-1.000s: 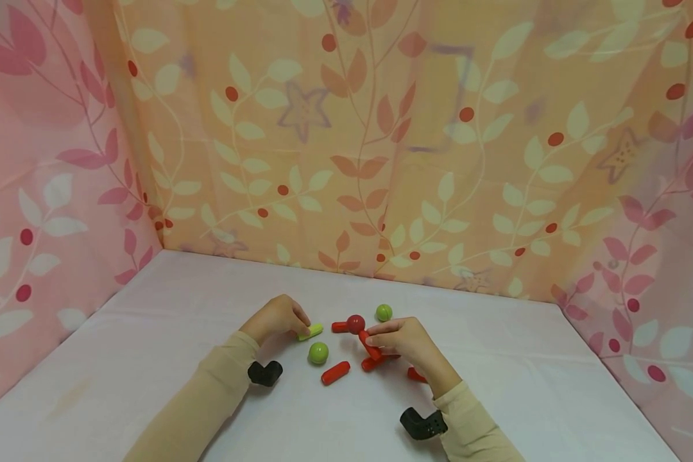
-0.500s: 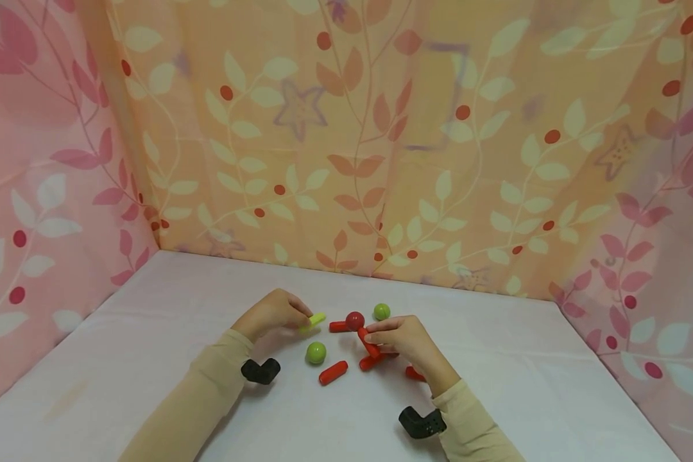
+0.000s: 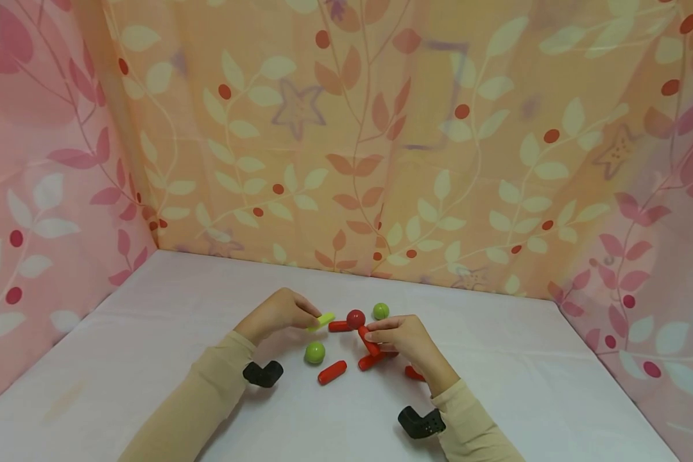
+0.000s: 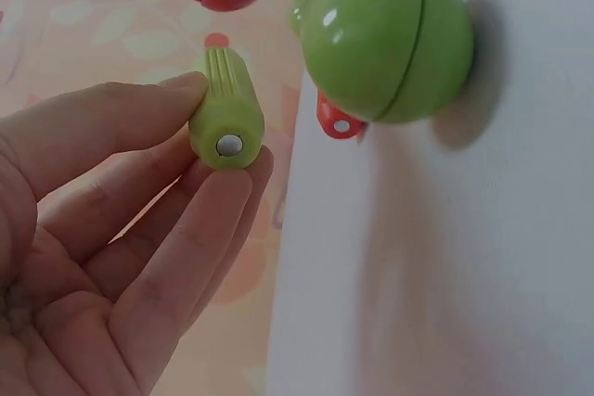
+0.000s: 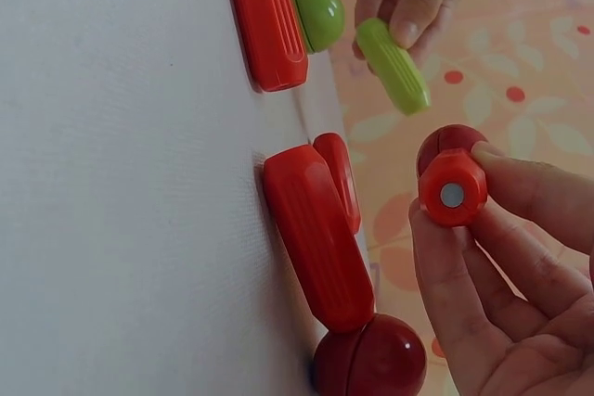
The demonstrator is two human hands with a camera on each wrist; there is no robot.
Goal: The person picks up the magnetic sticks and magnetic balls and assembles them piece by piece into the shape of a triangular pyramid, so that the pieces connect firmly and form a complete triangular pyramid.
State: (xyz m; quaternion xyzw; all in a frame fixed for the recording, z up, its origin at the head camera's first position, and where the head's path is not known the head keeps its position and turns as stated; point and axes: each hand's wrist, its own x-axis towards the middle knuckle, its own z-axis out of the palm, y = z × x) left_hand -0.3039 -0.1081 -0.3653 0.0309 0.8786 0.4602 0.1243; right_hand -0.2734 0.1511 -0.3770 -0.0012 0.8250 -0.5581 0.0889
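My left hand [image 3: 282, 316] pinches a yellow-green magnetic rod [image 3: 325, 320] between thumb and fingers, raised off the table. In the left wrist view a round metal tip shows in the near end of that rod [image 4: 229, 113]. With thumb and fingertips my right hand [image 3: 411, 340] holds a red magnetic rod [image 3: 368, 341]. A red ball [image 3: 355, 319] sits at its far end; whether they touch is hard to tell. Just left of that ball is another red rod [image 3: 339, 326]. The yellow-green rod's tip stands close to it, apparently apart.
A green ball [image 3: 314, 353] and a red rod [image 3: 332, 372] lie in front, between the hands. Behind the red ball is a second green ball [image 3: 380, 311]. Under the right hand lies a red rod [image 5: 320, 238] against a dark red ball [image 5: 371, 359]. Patterned cloth [image 3: 346, 160] walls the table.
My left hand has lifted the yellow-green rod off the table and carried it right, nearer the red ball. The right hand has stayed nearly still with its red rod.
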